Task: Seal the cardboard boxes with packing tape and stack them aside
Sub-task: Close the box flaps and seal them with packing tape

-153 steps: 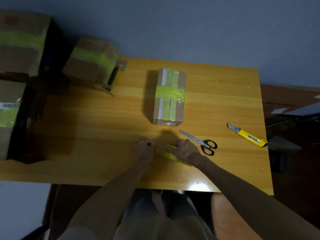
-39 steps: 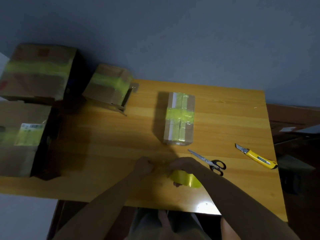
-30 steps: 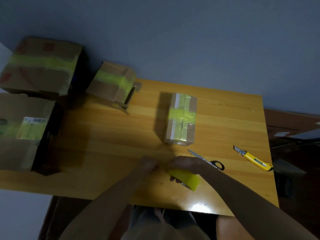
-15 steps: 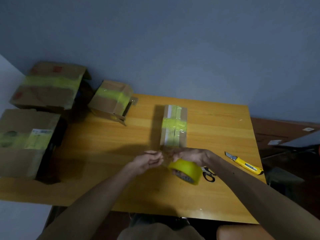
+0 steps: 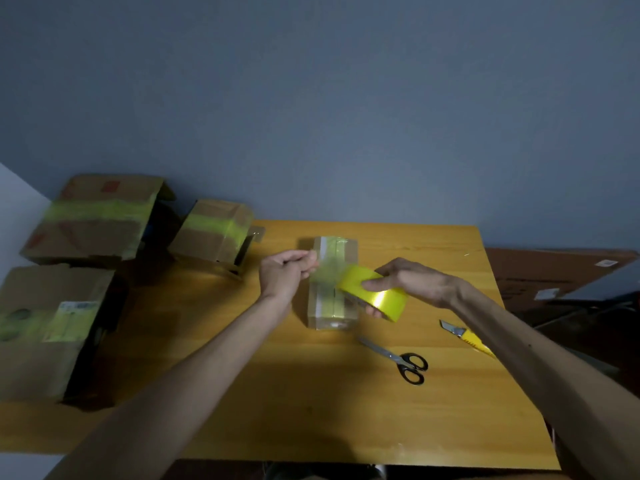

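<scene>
Now both forearms reach out over the bench [image 5: 311, 393]. Right hand [image 5: 412, 282] grip is curled round the yellow tape roll [image 5: 375, 294], thumb on its face. Left hand [image 5: 284, 275] grip pinches the free tape end [image 5: 327, 271], the strip stretched between them over the small box [image 5: 332, 311] mid-bench. Scissors [image 5: 405, 363] lie near, right.

Yellow tape roll [image 5: 375, 294], black-handled scissors [image 5: 401, 361]
</scene>
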